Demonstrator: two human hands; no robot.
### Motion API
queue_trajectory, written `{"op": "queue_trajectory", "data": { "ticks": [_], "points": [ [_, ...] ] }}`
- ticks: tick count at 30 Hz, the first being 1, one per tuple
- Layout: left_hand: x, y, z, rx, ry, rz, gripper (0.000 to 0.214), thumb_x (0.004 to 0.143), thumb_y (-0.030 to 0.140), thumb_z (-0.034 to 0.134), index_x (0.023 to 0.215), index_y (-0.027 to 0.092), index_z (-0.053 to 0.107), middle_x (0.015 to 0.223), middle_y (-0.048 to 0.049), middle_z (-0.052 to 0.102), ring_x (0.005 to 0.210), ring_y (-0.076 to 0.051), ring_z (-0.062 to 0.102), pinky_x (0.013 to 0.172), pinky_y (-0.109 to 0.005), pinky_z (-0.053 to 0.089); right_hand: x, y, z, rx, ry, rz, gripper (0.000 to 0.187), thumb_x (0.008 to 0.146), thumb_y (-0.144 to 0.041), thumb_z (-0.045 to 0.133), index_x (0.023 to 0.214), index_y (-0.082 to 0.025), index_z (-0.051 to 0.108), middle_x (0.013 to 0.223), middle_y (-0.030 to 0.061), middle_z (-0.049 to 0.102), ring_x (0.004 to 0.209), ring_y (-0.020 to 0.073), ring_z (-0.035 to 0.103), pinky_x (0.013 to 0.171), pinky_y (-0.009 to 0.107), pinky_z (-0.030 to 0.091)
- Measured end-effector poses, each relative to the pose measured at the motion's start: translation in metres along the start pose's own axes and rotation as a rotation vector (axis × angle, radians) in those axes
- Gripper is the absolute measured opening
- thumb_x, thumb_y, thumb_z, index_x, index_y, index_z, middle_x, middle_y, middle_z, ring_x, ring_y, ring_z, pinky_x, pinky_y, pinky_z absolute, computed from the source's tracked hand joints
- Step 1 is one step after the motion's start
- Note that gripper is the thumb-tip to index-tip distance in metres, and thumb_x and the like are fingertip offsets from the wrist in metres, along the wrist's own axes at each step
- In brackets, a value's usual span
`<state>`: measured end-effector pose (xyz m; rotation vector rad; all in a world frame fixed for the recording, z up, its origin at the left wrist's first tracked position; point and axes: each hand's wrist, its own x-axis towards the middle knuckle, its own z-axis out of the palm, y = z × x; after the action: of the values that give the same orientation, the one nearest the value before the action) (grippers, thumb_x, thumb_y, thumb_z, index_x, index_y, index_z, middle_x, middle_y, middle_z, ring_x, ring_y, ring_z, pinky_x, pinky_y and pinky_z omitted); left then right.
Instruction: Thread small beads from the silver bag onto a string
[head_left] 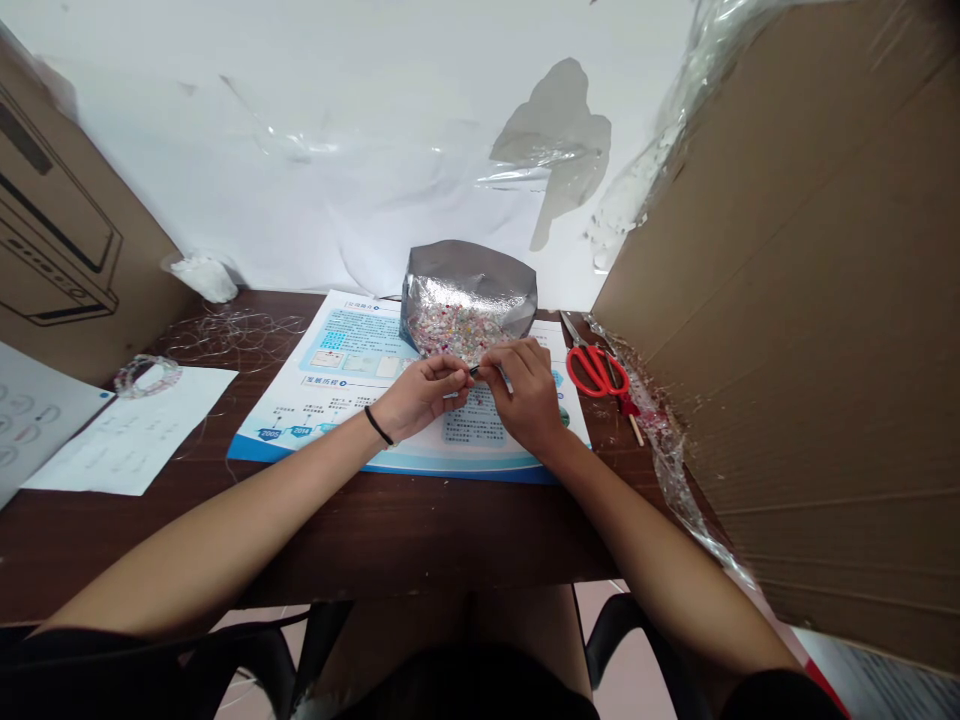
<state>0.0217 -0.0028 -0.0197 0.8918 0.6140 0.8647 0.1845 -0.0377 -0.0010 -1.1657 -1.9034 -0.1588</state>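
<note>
Left hand (pixel 424 395) and right hand (pixel 526 392): the fingers (pixel 499 362) of both pinch narrowly on a small dark-tipped item (pixel 474 370), which is mostly hidden by the fingertips, its kind hard to make out, above a blue-and-white printed poster (pixel 352 350) near the far edge of the tabletop (pixel 360 530). Just behind the hands sits a silver foil pouch (pixel 469 298), showing multicoloured bits too small to identify, its front partly masked by the fingers. The poster's small print is unreadable except the years 2005 and 2014; red-handled scissors (pixel 596 368) lie beside its right edge.
</note>
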Motion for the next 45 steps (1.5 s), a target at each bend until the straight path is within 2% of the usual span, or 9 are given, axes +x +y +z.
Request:
{"op": "queue_trajectory", "data": {
  "ticks": [6,16,45],
  "points": [
    [-0.0002,-0.0003,0.0,0.012,0.005,0.012,0.02,0.066,0.025,0.075,0.075,0.014,0.061,0.07,0.0004,0.06,0.063,-0.006,0.054,0.061,-0.02,0.045,-0.0001,0.0009,0.0014,0.019,0.085,-0.065,0.013,0.089,-0.025,0.046,0.082,-0.02,0.055,0.083,0.0033,0.063,0.085,0.0164,0.053,0.08,0.033,0.037],
    [-0.0003,-0.0005,0.0013,0.045,-0.002,-0.006,0.024,0.07,0.033,0.071,0.074,0.012,0.062,0.069,-0.001,0.06,0.064,-0.006,0.053,0.061,-0.019,0.043,-0.0004,-0.0023,0.0007,0.055,0.142,-0.118,0.007,0.087,-0.02,0.049,0.082,-0.02,0.054,0.081,0.0032,0.063,0.083,0.0158,0.053,0.079,0.033,0.039],
    [-0.0004,-0.001,0.0033,0.088,-0.009,0.009,0.024,0.074,0.036,0.066,0.072,0.013,0.06,0.068,0.0001,0.056,0.065,-0.006,0.052,0.062,-0.019,0.041,-0.0024,-0.0006,0.0038,0.021,0.089,-0.1,0.01,0.088,-0.022,0.047,0.081,-0.022,0.055,0.083,0.0023,0.063,0.084,0.0152,0.054,0.081,0.033,0.039]
  ]
}}
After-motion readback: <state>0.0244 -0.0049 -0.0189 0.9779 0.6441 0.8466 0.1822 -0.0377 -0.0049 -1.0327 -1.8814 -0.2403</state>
